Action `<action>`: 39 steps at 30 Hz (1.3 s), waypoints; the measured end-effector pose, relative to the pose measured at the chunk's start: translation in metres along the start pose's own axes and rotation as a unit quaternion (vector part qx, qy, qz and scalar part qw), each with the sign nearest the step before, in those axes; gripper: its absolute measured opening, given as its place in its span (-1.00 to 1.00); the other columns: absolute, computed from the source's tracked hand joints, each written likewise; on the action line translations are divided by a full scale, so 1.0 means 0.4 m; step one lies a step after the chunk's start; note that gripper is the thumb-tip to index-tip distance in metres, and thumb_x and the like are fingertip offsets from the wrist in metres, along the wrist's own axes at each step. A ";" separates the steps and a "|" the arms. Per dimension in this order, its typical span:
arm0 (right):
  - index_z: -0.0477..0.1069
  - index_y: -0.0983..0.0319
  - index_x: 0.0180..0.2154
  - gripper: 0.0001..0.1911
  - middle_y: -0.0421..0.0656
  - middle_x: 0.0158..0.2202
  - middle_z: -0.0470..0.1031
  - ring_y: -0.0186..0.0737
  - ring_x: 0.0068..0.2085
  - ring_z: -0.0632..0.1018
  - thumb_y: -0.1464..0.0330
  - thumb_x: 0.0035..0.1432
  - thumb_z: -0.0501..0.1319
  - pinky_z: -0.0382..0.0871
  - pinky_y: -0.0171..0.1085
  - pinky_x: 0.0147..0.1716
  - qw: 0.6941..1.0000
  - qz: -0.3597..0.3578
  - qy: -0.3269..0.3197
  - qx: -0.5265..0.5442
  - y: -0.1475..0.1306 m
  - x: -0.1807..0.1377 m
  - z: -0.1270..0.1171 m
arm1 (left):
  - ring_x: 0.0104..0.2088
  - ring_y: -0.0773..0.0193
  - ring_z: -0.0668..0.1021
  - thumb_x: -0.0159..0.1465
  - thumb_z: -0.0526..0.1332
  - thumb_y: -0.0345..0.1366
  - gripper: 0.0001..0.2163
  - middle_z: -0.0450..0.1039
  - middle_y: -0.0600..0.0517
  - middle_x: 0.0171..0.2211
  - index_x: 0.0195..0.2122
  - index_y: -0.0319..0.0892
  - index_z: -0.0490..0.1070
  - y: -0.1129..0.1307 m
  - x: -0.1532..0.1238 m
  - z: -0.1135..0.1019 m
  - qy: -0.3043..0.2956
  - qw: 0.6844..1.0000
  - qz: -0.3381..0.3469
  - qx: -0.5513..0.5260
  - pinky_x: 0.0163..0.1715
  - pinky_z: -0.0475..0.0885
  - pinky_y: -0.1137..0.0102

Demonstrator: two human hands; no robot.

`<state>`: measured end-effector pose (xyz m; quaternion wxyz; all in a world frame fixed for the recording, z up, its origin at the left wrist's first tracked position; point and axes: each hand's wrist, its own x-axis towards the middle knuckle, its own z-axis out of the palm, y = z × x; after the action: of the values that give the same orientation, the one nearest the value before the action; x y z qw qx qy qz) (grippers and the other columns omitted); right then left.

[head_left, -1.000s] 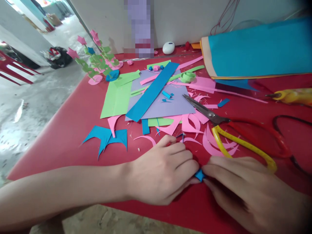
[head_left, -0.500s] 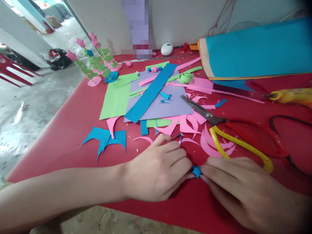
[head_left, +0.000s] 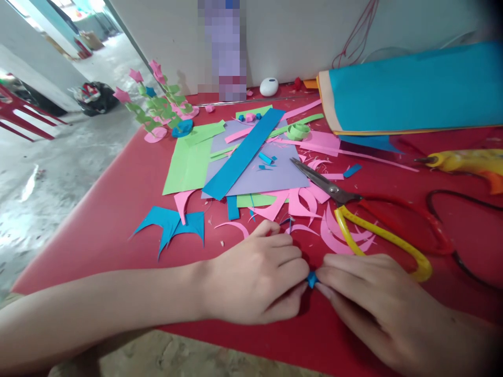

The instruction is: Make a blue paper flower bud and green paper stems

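A small blue paper star (head_left: 312, 279) is pinched between my two hands above the red table (head_left: 275, 337). My left hand (head_left: 263, 277), its fingers curled, grips the star's left side between thumb and forefinger. From the right, my right hand (head_left: 365, 298) pinches the other side with its fingertips, hiding part of the star. Just beyond my right hand lie scissors (head_left: 340, 196) with one red and one yellow handle, blades slightly apart. Pink paper offcuts (head_left: 271, 207) are scattered beyond my left hand, and a blue paper scrap (head_left: 167, 222) lies past my left forearm.
Paper flowers with pink stars (head_left: 157, 104) stand at the back left. A blue strip (head_left: 243, 154) crosses a purple sheet (head_left: 271, 175). At the right are a yellow glue gun (head_left: 459, 161), its black cord (head_left: 432, 209) and a stack of coloured paper (head_left: 408, 94).
My hands have drawn slightly closer together around the blue star, which is now turned and more covered by the fingers. The view has shifted a little.
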<state>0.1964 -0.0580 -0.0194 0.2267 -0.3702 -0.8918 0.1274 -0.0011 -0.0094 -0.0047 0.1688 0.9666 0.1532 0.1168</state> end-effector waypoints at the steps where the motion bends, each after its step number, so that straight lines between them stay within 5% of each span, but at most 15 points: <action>1: 0.38 0.25 -0.37 -0.72 -0.08 -0.42 0.55 -0.21 -0.47 0.52 0.51 0.18 -0.08 0.25 -0.27 -0.61 1.000 0.005 -0.003 0.002 0.000 0.001 -0.002 | -0.47 0.30 0.28 0.20 0.00 -0.42 -0.83 0.33 0.05 -0.55 -0.53 -0.24 0.25 -0.001 0.001 0.000 -0.003 1.000 -0.004 -0.004 -0.33 0.17 0.31; 13: 0.37 0.24 -0.39 -0.70 -0.08 -0.41 0.54 -0.26 -0.52 0.48 0.51 0.20 -0.10 0.24 -0.28 -0.60 1.000 0.011 0.011 0.001 -0.012 -0.002 0.006 | -0.49 0.30 0.29 0.21 -0.03 -0.42 -0.78 0.35 0.06 -0.58 -0.57 -0.22 0.25 -0.004 0.003 0.011 0.009 0.998 0.005 0.061 -0.38 0.14 0.32; 39: 0.36 0.22 -0.50 -0.72 -0.12 -0.50 0.50 -0.26 -0.52 0.47 0.52 0.14 -0.03 0.22 -0.29 -0.61 0.998 0.048 0.026 0.038 -0.018 0.007 0.022 | -0.55 0.40 0.17 0.04 0.05 -0.54 -0.82 0.23 0.18 -0.67 -0.66 -0.21 0.14 -0.016 0.010 0.024 0.034 0.998 -0.010 -0.046 -0.38 0.14 0.39</action>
<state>0.1860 -0.0614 -0.0231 0.2571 -0.4066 -0.8615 0.1621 0.0035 -0.0052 -0.0152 0.2088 0.9517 0.1629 0.1553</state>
